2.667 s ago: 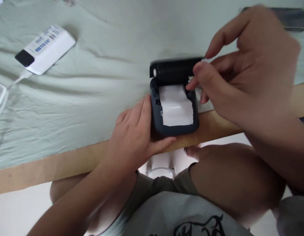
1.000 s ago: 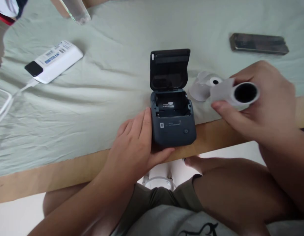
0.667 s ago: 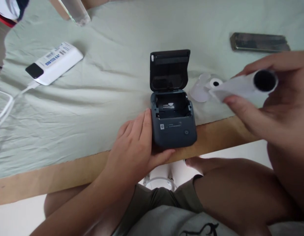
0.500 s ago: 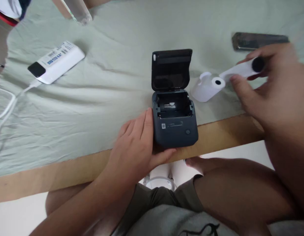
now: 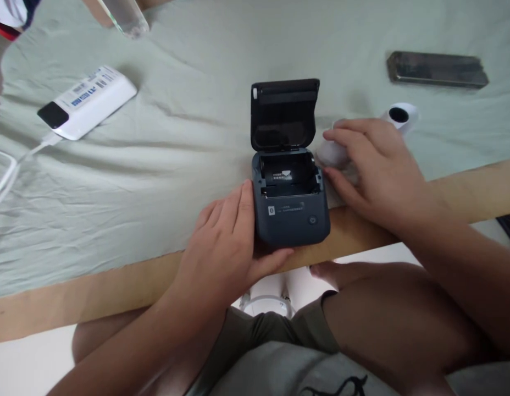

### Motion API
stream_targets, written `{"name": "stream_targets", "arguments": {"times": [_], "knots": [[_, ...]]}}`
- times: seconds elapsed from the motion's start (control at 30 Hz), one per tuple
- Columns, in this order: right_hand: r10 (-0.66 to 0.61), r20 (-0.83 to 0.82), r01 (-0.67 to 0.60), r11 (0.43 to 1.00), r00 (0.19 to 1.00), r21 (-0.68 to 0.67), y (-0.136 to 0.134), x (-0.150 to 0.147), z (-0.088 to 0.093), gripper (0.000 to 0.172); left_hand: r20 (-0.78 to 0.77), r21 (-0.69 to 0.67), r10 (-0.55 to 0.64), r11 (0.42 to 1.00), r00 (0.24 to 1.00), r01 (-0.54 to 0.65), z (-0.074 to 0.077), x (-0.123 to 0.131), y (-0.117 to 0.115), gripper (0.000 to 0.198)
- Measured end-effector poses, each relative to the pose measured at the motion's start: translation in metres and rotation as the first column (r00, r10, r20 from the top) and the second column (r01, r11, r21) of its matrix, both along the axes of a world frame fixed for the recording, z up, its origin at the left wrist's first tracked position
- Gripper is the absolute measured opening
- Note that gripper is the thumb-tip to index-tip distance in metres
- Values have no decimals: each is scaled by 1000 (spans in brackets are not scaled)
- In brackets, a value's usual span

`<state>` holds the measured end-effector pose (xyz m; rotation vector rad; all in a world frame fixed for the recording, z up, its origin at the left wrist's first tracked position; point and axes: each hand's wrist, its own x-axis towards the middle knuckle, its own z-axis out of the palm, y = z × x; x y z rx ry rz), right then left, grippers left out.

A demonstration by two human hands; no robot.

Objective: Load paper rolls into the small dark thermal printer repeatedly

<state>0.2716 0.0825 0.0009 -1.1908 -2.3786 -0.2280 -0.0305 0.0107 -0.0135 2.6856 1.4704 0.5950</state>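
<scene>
A small dark portable printer (image 5: 292, 225) sits at the table's front edge, its lid (image 5: 283, 113) raised and the paper bay bare. My left hand (image 5: 222, 245) grips it, fingers along its left side and thumb along the front. Just right of the printer, my right hand (image 5: 381, 170) has its fingers and thumb around a white paper roll (image 5: 331, 153), which it mostly covers. Beyond that hand lies another white roll (image 5: 398, 114) with a dark round end; its far part is partly hidden.
A white power bank (image 5: 96, 107) with a cable (image 5: 20, 165) plugged in lies at left. A dark, shiny oblong case (image 5: 438, 70) is at the back right. A clear box (image 5: 127, 19) stands at the upper left. Pale green cloth (image 5: 189, 71) covers the table behind a wooden edge (image 5: 115, 289).
My right hand has let go of the white roll with the dark end, leaving it on the cloth, and moved left onto the other roll. My left hand stays on the printer.
</scene>
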Motion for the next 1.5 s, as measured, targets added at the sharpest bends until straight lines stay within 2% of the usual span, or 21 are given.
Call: {"name": "stream_targets", "arguments": {"times": [0.1,0.23,0.3,0.37,0.47,0.53,0.63,0.77,0.9,1.03,1.17,1.27,1.33,1.4,1.43,1.5], "knots": [[-53,-98,49,998,994,-45,7,3,-9,44,-9,17,-15,1000,1000,15,0,0,0,95],[-95,-308,26,975,947,-222,9,9,-14,64,-14,28,1,1000,1000,0,-1,-1,0,94],[-88,-377,-17,964,922,-266,10,10,-17,70,-10,19,-12,1000,1000,12,-1,-1,0,95],[-58,-461,-99,946,886,-308,9,10,-21,69,-9,12,-24,1000,1000,24,-1,-2,1,96],[-28,-564,-242,885,826,-398,8,7,-22,63,-8,5,-18,1000,1000,18,0,-3,1,99],[-14,-517,-248,866,856,-433,8,5,-20,59,0,-13,-13,1000,1000,13,0,-3,1,101],[-26,-427,-166,898,904,-408,8,4,-15,49,0,-27,-11,1000,1000,11,1,-3,1,100],[-27,-474,-223,857,880,-464,7,3,-12,63,-14,-4,-16,1000,1000,16,1,-3,1,98],[-48,-396,-137,895,917,-425,6,2,-12,49,-12,-9,-13,1000,1000,13,0,-3,1,98],[-42,-425,-172,875,904,-452,6,3,-12,65,-4,2,4,1000,1000,-4,-1,-1,1,100],[7,-320,-131,920,948,-370,11,5,-13,51,7,-24,22,999,1000,-22,-1,-1,0,98],[-17,-288,-95,924,957,-371,14,5,-13,47,15,-46,28,999,1000,-27,-1,-1,0,99],[-40,-327,-91,923,944,-374,12,3,-11,55,20,-49,32,998,999,-31,-1,0,-1,101],[-56,-442,-117,928,895,-354,7,0,-8,65,24,-52,40,998,999,-39,-1,0,-1,100],[-58,-508,-131,935,860,-329,3,-3,-4,63,25,-57,43,998,999,-41,-1,0,-1,100],[-61,-590,-115,960,805,-257,-7,-10,7,46,30,-65,45,997,999,-43,-1,0,-1,99]]}}
